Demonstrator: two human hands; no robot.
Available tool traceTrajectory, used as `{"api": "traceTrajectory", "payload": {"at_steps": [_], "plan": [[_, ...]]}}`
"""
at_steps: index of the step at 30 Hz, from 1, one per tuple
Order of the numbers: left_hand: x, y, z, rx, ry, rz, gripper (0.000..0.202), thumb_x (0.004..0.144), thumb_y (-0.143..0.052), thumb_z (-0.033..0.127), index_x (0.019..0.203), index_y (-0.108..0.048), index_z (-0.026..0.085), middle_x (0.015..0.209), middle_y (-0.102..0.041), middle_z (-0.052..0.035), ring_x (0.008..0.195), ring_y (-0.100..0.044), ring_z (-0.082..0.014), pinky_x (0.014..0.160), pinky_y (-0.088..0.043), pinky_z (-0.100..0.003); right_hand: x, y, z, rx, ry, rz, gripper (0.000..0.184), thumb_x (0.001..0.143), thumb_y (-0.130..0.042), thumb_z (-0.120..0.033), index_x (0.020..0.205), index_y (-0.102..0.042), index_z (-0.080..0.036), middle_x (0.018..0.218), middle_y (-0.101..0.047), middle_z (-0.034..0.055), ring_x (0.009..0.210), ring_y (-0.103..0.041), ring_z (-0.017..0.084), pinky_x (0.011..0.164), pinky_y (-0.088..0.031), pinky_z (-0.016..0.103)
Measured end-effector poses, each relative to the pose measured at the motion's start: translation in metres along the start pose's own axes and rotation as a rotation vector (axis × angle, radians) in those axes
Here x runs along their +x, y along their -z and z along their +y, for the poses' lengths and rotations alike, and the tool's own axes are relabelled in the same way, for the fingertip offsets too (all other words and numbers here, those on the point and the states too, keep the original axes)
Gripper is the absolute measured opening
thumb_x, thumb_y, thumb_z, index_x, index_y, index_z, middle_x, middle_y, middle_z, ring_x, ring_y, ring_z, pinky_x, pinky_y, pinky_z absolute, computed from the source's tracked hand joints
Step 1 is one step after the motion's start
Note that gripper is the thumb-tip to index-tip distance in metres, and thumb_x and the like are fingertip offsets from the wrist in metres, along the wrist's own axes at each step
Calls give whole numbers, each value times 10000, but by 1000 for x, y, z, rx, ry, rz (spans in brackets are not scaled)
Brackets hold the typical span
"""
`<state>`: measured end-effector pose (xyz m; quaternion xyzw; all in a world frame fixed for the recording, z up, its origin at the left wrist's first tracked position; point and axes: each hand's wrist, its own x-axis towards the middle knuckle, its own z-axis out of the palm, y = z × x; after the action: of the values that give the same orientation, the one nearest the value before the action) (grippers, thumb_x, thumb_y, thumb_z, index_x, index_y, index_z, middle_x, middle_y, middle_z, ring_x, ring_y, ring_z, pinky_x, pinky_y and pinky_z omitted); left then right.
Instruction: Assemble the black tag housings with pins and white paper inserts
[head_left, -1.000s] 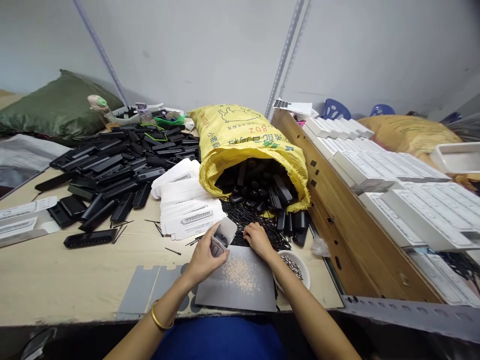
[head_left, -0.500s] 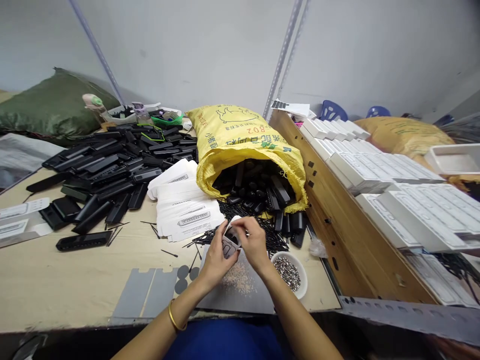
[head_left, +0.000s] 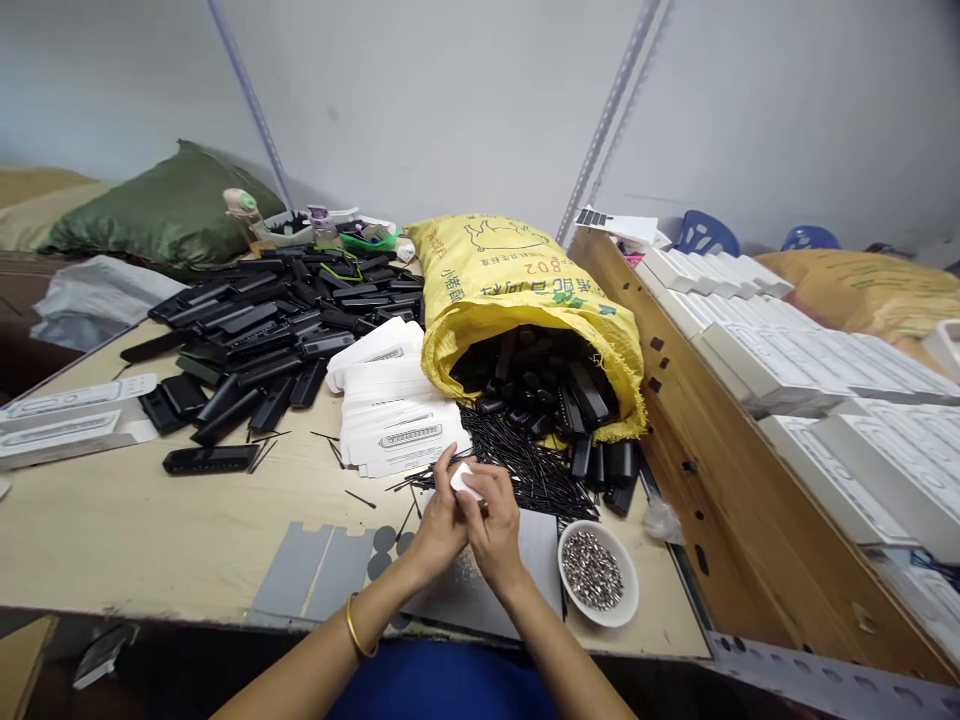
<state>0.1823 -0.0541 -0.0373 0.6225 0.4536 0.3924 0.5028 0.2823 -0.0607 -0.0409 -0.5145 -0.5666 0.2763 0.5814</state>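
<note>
My left hand and my right hand are together near the front of the table, both closed around a small white carton. Its white end points up between my fingers, and most of the rest is hidden by my hands. Under them is a grey board with small pale pieces scattered on it. Just beyond my fingers spreads a pile of thin black sticks. A white bowl of small shiny metal parts stands to the right of my right hand.
A yellow sack lies open toward me, full of black parts. Left of it are flat printed cartons and heaped black cases. Grey sheets lie at the front edge. A wooden panel bounds the right, with stacked white boxes beyond.
The view has swung left, so things sit further right. The carton's printed side and lifted flap showed before; now its plain white end shows with my fingers pressed around it.
</note>
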Motion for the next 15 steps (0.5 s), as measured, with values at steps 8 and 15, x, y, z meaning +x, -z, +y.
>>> {"api": "traceTrajectory", "payload": {"at_steps": [8,15], "plan": [[0,-1,-4,57,-2,9,762,804,-555,284,1414,-111,179,1416,-395,-190,1296,-431,-266,1075,-323,-451,-10,6,2,-55,112,-34,217,908,-474,-249,1039,-646,-271,1107,-637,66,1081,-539,235,938,-413,412],[5,17,1,244,94,85,634,740,-603,356,1272,-304,183,1191,-561,-147,1025,-607,-263,879,-480,-426,-20,17,5,-60,66,-140,387,919,-452,-338,1290,-495,-237,1392,-482,102,1257,-458,250,1007,-403,435]]}}
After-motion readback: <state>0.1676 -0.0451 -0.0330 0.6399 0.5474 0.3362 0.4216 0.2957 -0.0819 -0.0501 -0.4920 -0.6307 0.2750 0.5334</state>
